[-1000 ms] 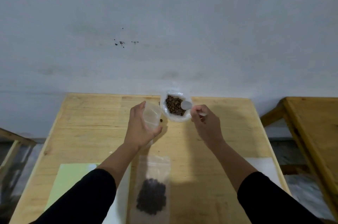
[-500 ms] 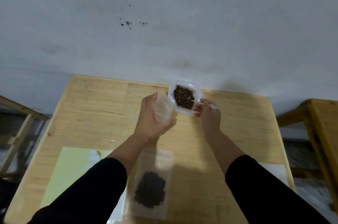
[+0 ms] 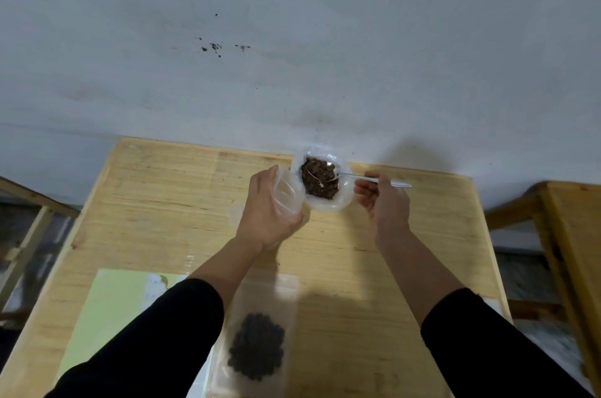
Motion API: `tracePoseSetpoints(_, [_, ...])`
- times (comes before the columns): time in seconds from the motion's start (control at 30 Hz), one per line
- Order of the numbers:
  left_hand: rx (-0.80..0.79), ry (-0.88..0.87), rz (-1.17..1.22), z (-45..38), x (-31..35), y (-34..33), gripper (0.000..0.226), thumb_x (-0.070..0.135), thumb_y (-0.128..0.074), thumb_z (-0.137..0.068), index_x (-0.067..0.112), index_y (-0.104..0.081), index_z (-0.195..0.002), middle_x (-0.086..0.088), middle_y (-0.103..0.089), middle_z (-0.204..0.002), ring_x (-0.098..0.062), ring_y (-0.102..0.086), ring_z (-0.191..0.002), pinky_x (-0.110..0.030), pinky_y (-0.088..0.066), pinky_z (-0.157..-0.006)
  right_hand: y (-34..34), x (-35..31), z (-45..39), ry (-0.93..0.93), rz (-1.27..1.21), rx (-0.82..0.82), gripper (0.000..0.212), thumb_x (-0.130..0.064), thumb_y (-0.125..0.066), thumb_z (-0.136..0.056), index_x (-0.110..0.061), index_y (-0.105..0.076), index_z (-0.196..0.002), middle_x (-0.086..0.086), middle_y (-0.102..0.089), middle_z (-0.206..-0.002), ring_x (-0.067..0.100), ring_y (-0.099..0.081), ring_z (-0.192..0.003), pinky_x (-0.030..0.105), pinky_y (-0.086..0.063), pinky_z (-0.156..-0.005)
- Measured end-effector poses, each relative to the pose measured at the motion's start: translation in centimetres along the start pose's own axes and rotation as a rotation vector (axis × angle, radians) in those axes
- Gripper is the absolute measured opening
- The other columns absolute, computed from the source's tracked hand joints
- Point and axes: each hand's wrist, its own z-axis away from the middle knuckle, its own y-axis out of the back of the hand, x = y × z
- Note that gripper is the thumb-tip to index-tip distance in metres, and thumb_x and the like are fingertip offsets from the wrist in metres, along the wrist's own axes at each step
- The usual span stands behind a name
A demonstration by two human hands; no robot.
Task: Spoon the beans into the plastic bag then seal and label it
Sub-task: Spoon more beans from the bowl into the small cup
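An open clear bag of brown beans [image 3: 320, 181] stands at the far edge of the wooden table [image 3: 406, 267]. My right hand [image 3: 385, 202] pinches the handle of a clear plastic spoon [image 3: 374, 179], whose bowl lies in the beans. Just left of that bag, my left hand [image 3: 266, 212] holds a small empty clear plastic bag [image 3: 287, 192] upright, mouth towards the beans. A flat clear bag with dark beans [image 3: 258, 339] lies near the table's front edge between my arms.
A pale green sheet [image 3: 110, 313] lies on the table at the front left. A second wooden table [image 3: 575, 235] stands to the right, a wooden frame [image 3: 22, 235] to the left. A grey wall rises behind the table.
The spoon's bowl has gone down into the open bag of beans. My left hand has kept the empty bag beside it, and the view has shifted a little.
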Motion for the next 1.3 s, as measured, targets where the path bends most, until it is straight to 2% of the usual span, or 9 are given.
tracePoseSetpoints(0.23, [-0.013,-0.024,-0.011,-0.5,0.4,0.0,0.097,0.037,-0.077,-0.069,0.018,-0.02,-0.145,0.001,-0.026,-0.137,-0.006,-0.03,-0.122,-0.013,-0.023,-0.098,-1.4,-1.1,2.8,0.389,0.383,-0.241,0.028,-0.015,-0.039,-0.1,-0.011,-0.063,-0.087,0.011,-0.064,-0.073,0.015,-0.06,-0.062,0.021,-0.049,-0.047])
tracePoseSetpoints(0.3, [-0.011,-0.036,-0.005,-0.5,0.5,0.1,0.094,0.034,-0.077,-0.069,0.018,-0.022,-0.143,0.001,-0.027,-0.136,-0.007,-0.031,-0.123,-0.013,-0.024,-0.097,-1.3,-1.0,2.7,0.458,0.386,-0.199,0.027,-0.016,-0.039,-0.1,-0.013,-0.063,-0.089,0.012,-0.064,-0.075,0.015,-0.06,-0.063,0.022,-0.049,-0.048])
tracePoseSetpoints(0.4, [-0.005,-0.03,-0.004,-0.4,0.0,0.3,0.099,0.039,-0.078,-0.069,0.019,-0.019,-0.145,0.002,-0.025,-0.138,0.0,-0.029,-0.114,-0.012,-0.025,-0.095,-0.4,0.0,1.2,0.487,0.482,0.025,0.026,-0.02,-0.04,-0.1,-0.014,-0.062,-0.088,0.0,-0.062,-0.067,0.014,-0.06,-0.061,0.033,-0.053,-0.056])
tracePoseSetpoints(0.5, [-0.003,-0.016,0.005,-0.4,-0.3,0.3,0.1,0.041,-0.078,-0.068,0.02,-0.018,-0.146,0.002,-0.025,-0.139,0.001,-0.028,-0.114,-0.012,-0.025,-0.096,0.6,1.9,-0.1,0.435,0.677,0.135,0.025,-0.022,-0.041,-0.099,-0.014,-0.062,-0.087,-0.01,-0.061,-0.066,0.024,-0.064,-0.067,0.047,-0.054,-0.072])
tracePoseSetpoints(0.63, [-0.019,-0.011,0.005,-0.5,-0.5,0.0,0.102,0.041,-0.078,-0.068,0.019,-0.017,-0.146,0.002,-0.023,-0.14,-0.003,-0.03,-0.121,-0.012,-0.023,-0.099,0.1,3.7,0.1,0.258,0.557,0.074,0.027,-0.021,-0.04,-0.099,-0.018,-0.062,-0.084,0.004,-0.068,-0.075,0.005,-0.062,-0.052,0.034,-0.057,-0.06])
tracePoseSetpoints(0.73, [-0.03,-0.009,-0.013,-0.5,-0.5,-0.2,0.103,0.041,-0.079,-0.067,0.02,-0.016,-0.146,0.002,-0.023,-0.14,-0.001,-0.028,-0.119,-0.012,-0.023,-0.099,-0.4,4.5,0.1,0.09,0.399,0.066,0.03,-0.02,-0.041,-0.098,-0.021,-0.063,-0.078,0.002,-0.069,-0.074,0.005,-0.063,-0.049,0.034,-0.056,-0.065])
tracePoseSetpoints(0.9, [-0.032,-0.021,-0.028,-0.6,-0.5,-0.3,0.103,0.04,-0.079,-0.068,0.019,-0.016,-0.147,0.001,-0.023,-0.141,0.002,-0.025,-0.116,-0.011,-0.023,-0.098,0.1,2.6,-0.2,-0.034,0.134,0.156,0.027,-0.017,-0.039,-0.099,-0.008,-0.061,-0.085,0.009,-0.067,-0.074,0.009,-0.063,-0.051,0.019,-0.05,-0.046])
tracePoseSetpoints(1.1, [-0.045,-0.014,-0.023,-0.6,-0.3,-0.6,0.103,0.036,-0.079,-0.068,0.019,-0.015,-0.147,0.001,-0.022,-0.141,-0.003,-0.028,-0.12,-0.014,-0.025,-0.098,0.0,-0.5,0.7,0.125,0.155,0.019,0.032,-0.017,-0.037,-0.1,-0.01,-0.062,-0.081,0.01,-0.065,-0.072,0.014,-0.061,-0.058,0.02,-0.047,-0.044])
tracePoseSetpoints(1.3, [-0.046,-0.006,-0.028,-0.9,0.4,-0.9,0.103,0.036,-0.08,-0.067,0.02,-0.015,-0.146,0.001,-0.023,-0.14,-0.007,-0.031,-0.122,-0.015,-0.025,-0.101,-1.3,-1.6,3.3,0.517,0.455,-0.191,0.025,-0.016,-0.04,-0.099,-0.015,-0.063,-0.089,0.008,-0.065,-0.074,0.01,-0.062,-0.064,0.022,-0.052,-0.049])
